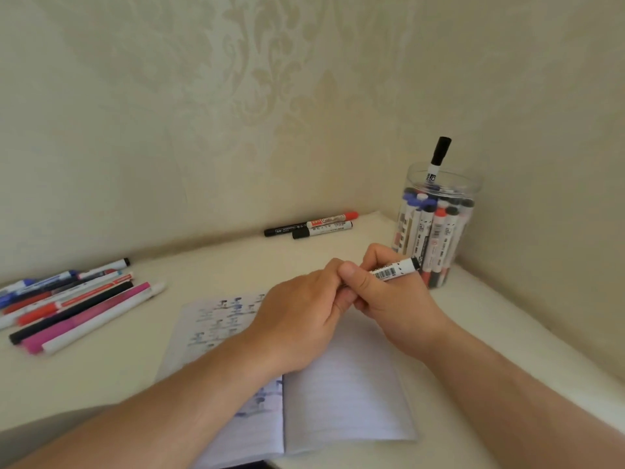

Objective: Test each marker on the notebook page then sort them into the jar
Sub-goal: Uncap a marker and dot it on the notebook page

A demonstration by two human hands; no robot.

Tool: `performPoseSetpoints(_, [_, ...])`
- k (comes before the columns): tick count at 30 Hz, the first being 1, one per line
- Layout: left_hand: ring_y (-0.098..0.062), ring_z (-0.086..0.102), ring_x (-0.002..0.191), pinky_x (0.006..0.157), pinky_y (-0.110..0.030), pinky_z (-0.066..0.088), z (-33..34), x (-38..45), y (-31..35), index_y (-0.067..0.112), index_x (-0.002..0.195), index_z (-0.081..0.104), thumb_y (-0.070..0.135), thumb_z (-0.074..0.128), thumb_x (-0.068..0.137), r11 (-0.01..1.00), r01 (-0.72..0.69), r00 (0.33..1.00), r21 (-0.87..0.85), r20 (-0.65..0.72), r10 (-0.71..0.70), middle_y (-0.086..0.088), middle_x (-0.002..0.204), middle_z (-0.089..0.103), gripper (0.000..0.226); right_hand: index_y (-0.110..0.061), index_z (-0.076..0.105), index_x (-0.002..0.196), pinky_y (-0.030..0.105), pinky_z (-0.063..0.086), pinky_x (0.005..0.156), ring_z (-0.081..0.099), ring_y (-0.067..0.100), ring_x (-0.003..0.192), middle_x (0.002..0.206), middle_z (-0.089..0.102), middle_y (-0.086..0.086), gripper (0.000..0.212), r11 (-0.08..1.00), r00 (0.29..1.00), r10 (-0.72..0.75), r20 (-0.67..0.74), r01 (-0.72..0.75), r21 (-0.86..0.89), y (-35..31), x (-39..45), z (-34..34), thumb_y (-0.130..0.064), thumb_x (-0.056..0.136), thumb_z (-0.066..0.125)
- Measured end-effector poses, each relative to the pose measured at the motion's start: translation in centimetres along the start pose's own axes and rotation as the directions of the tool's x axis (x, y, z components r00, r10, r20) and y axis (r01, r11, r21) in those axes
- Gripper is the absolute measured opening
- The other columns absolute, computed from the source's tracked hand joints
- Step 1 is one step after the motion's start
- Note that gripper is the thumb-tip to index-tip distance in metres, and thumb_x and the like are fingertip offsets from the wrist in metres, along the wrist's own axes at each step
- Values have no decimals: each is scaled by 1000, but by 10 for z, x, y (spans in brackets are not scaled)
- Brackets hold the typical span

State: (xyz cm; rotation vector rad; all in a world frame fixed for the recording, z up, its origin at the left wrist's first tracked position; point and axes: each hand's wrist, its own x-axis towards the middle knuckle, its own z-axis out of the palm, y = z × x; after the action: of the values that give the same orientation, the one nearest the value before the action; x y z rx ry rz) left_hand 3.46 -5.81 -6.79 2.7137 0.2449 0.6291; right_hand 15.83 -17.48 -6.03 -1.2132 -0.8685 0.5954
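- Risk: both hands meet on one marker (394, 271) above the notebook (338, 384). Its cap end is hidden inside the left hand (304, 316), so cannot tell whether the cap is on, off or partway. If the pull or push runs off-axis, the cap could slip out and roll off the desk (236, 262).
- Risk: if the tip is bare, it sits against the left palm or fingers; likely ink on skin.
- Risk: the jar (436, 228), beyond the notebook and to its right in the wall corner, looks nearly full, with one black-capped marker (439, 157) standing above the rim. Judgement: forcing another in could tip the jar or pop one out.
- Risk: the loose marker pile (71, 299) left of the notebook and the three markers (314, 225) beyond it by the wall are separate groups; mixing them would lose track of what has been tested.
- Right hand (382, 292): over the notebook's far right corner, fingers curled round the barcoded barrel, thumb on top, tail end pointing toward the jar.
- Left hand: over the notebook's far edge, knuckles up, fingers curled round the marker's near end, touching the right hand.
- Notebook lies open; left page carries blue marks, right page looks blank.
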Motion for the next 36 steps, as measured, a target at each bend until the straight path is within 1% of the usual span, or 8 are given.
performPoseSetpoints(6, [-6, 53, 56, 60, -35, 46, 1, 1, -13, 41, 113, 47, 72, 23, 97, 994, 44, 998, -98, 36, -41, 16, 67, 59, 42, -10, 37, 72, 20, 34, 43, 47, 13, 47, 54, 51, 9, 40, 994, 996, 52, 77, -59, 95, 1, -1, -3, -20, 82, 73])
performPoseSetpoints(13, [-2, 54, 69, 64, -31, 41, -23, -6, -23, 49, 110, 39, 76, 57, 80, 976, 196, 972, 96, 109, -206, 13, 75, 56, 44, -17, 54, 79, 21, 28, 39, 38, 15, 46, 56, 45, 6, 27, 993, 978, 84, -190, -66, 97, -10, 11, -21, -18, 105, 56])
performPoseSetpoints(16, [-4, 59, 82, 67, -28, 36, -26, -20, -28, 61, 124, 54, 72, 53, 86, 958, 150, 955, 243, 217, -204, 16, 72, 57, 40, -20, 65, 82, 22, 36, 46, 47, 18, 58, 67, 55, 8, 22, 986, 982, 127, -143, -140, -86, -2, 15, -27, -23, 103, 62])
performPoseSetpoints(19, [-11, 58, 93, 71, -29, 34, -22, -18, -27, 69, 137, 42, 73, 45, 88, 943, 115, 943, 312, 264, -202, 21, 82, 60, 49, -16, 65, 79, 24, 38, 50, 48, 16, 58, 64, 56, 4, 18, 968, 987, 102, -125, -127, -217, 10, 17, -22, -17, 94, 75])
performPoseSetpoints(23, [-14, 52, 86, 68, -30, 38, -24, -7, -25, 76, 137, 32, 71, 40, 87, 941, 113, 921, 319, 321, -219, 13, 73, 53, 51, -4, 58, 77, 25, 37, 48, 46, 14, 52, 58, 54, 2, 21, 931, 975, 138, -175, -188, -313, 11, 22, -14, -7, 88, 76])
performPoseSetpoints(27, [-19, 62, 95, 77, -31, 47, -22, -4, -25, 75, 134, 39, 73, 39, 91, 946, 119, 932, 300, 294, -211, 9, 83, 63, 44, -13, 57, 70, 26, 39, 46, 49, 18, 52, 58, 57, 7, 23, 863, 966, 205, -159, -254, -437, 4, 35, -11, -7, 83, 75])
performPoseSetpoints(32, [-15, 50, 84, 75, -31, 42, -21, -6, -25, 72, 138, 39, 76, 41, 90, 950, 125, 945, 288, 257, -202, 12, 72, 54, 48, -9, 50, 69, 27, 36, 42, 48, 21, 48, 55, 55, 14, 23, 890, 949, 134, -285, -242, -386, 13, 35, -9, 0, 82, 68])
performPoseSetpoints(36, [-17, 60, 99, 79, -31, 45, -20, -5, -29, 71, 140, 36, 79, 40, 89, 948, 105, 943, 300, 272, -191, 17, 96, 65, 52, -10, 48, 68, 24, 37, 41, 49, 22, 46, 53, 57, 13, 25, 881, 947, 135, -293, -250, -402, 16, 36, -8, 0, 81, 67])
